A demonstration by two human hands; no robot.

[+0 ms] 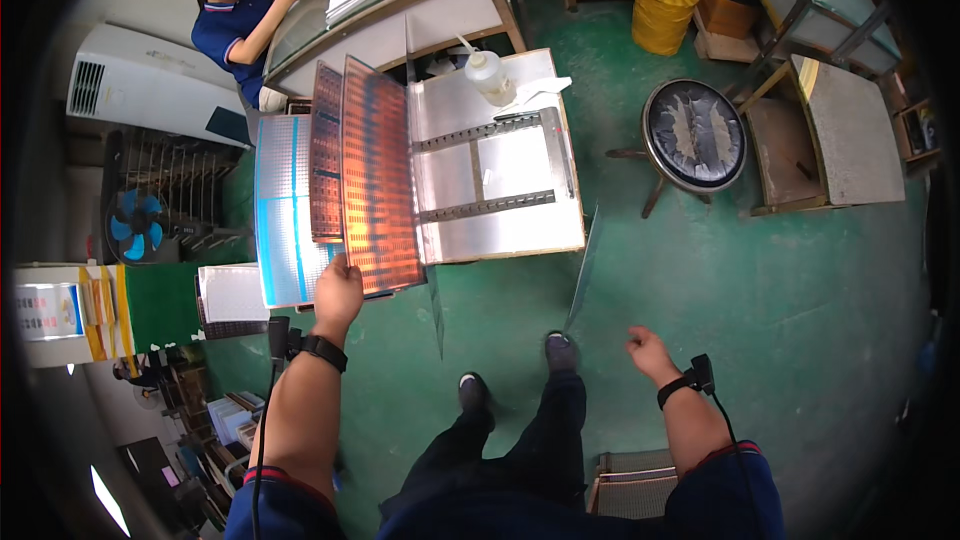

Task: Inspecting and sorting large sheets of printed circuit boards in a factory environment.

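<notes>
My left hand (340, 292) is closed on the near edge of a copper-coloured panel (382, 185) with rows of small slots. The panel stands tilted on its edge at the left side of a shiny metal work surface (500, 237). Behind it to the left leans a second, darker copper panel (326, 155). Beneath these lies a pale sheet with blue bands (283, 205). My right hand (652, 352) hangs over the green floor, fingers curled, with nothing visible in it. Two dark perforated strips (487, 206) and a metal frame lie on the work surface.
A squeeze bottle (488, 75) and white tissue (540, 92) sit at the surface's far edge. Thin clear plates (583, 275) jut out near my legs. A stool (697, 135) and wooden cabinet (850, 140) stand right. Another person (235, 30) handles papers at a desk, far left.
</notes>
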